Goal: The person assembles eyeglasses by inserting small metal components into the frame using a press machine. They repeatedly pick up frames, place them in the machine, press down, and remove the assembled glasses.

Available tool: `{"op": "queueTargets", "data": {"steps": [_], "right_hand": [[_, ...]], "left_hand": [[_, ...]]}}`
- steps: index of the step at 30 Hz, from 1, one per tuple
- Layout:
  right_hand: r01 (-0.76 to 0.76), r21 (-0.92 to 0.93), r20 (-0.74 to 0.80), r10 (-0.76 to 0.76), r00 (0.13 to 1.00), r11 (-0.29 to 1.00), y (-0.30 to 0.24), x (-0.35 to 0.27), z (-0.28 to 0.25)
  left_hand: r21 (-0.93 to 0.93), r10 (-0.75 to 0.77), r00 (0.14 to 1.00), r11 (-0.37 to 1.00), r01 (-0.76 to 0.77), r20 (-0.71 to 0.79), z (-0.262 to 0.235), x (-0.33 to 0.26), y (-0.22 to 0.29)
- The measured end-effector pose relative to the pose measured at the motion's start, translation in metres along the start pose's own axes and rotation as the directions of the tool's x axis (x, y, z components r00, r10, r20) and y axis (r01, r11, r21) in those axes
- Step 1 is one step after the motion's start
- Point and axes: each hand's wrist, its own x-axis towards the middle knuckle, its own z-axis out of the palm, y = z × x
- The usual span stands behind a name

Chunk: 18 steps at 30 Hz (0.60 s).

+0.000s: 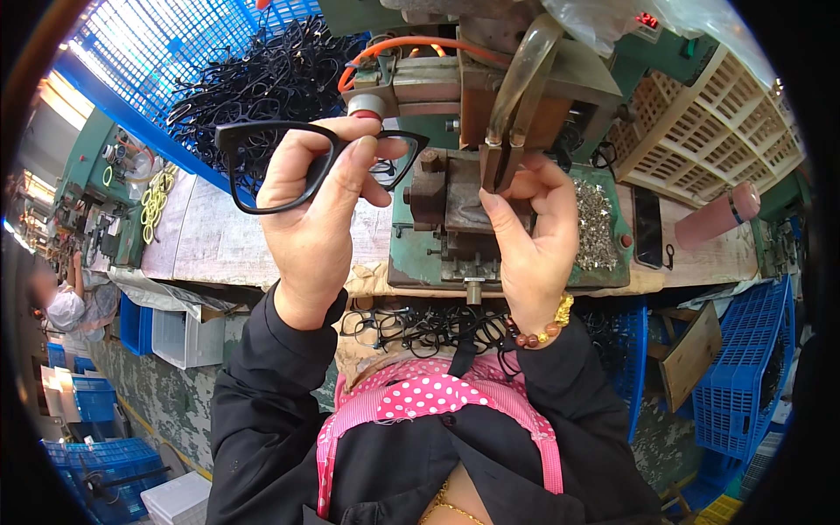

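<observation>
The left hand point(319, 219), just left of the frame's centre, has its grip closed around one black eyeglass frame front point(289, 162): the thumb lies over the near side and the fingertips curl over the top at the bridge. The frame is glossy plastic with two squarish, empty lens openings, held up above the desk point(219, 236), whose worn, pale top shows at centre left.

The right hand point(525, 232), at centre right, has its fingers drawn together, the tips pressed against the lower end of a small metal press point(490, 114) with a green base; whether they pinch anything there cannot be told. A beaded bracelet with gold pieces point(542, 325) circles that wrist.

Right of the press lies a heap of tiny silvery metal parts point(597, 229). One pile of tangled black frames point(271, 74) fills the upper left beside a blue mesh crate point(149, 61); a second tangle point(429, 325) lies at the desk's near edge. A cream lattice crate point(709, 122) sits upper right.
</observation>
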Motion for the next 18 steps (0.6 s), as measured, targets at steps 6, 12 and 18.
{"op": "queueTargets", "data": {"steps": [6,12,18], "right_hand": [[0.083,-0.15,0.114,-0.066,0.991,0.985,-0.006,-0.001,-0.021],[0.06,-0.236,-0.052,-0.074,0.996,0.97,0.003,0.005,-0.07],[0.02,-0.416,-0.246,-0.133,0.96,0.909,0.056,0.009,-0.152]], "left_hand": [[0.32,0.357,0.689,0.689,-0.65,0.631,0.005,-0.02,0.007],[0.257,0.287,0.633,0.736,-0.626,0.719,0.017,-0.027,-0.016],[0.208,0.219,0.618,0.814,-0.543,0.756,0.013,-0.019,-0.014]]}}
